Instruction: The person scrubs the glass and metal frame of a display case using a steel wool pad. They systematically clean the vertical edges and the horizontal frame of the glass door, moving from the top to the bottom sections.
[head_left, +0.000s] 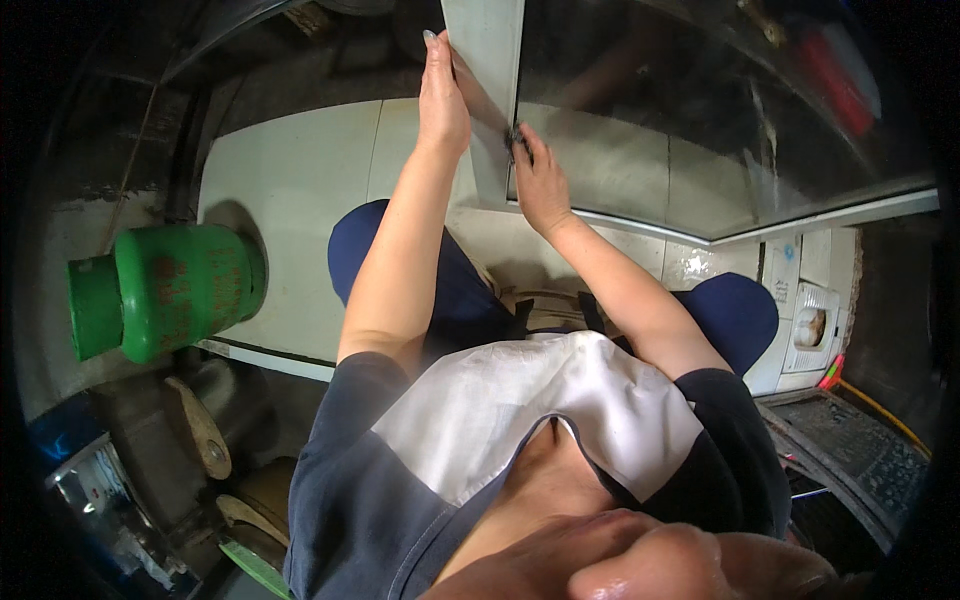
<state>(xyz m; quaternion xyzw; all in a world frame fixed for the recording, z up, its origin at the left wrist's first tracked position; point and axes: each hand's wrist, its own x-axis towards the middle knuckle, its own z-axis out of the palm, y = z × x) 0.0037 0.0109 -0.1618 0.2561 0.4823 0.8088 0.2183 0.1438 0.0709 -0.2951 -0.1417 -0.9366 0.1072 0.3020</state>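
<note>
My left hand (445, 112) is raised against the outer edge of a white-framed glass panel (491, 97), fingers extended along it and partly hidden. Just to the right, my right hand (541, 176) has its fingertips on a small dark scrubbing pad (517, 142), which looks like steel wool. The pad touches the inner edge of the frame, where it meets the dark glass (637, 135). The lower rail (615, 223) of the frame runs off to the right, below the glass. Reflections of an arm show in the frame and glass.
A green gas cylinder (184, 292) is at the left, beside pale floor panels (300, 165). My knees in dark blue trousers (360, 247) are spread below the frame. At the right are a squat toilet pan (811, 326) and a grey textured panel (847, 442). Shiny metal sheeting (112, 510) lies lower left.
</note>
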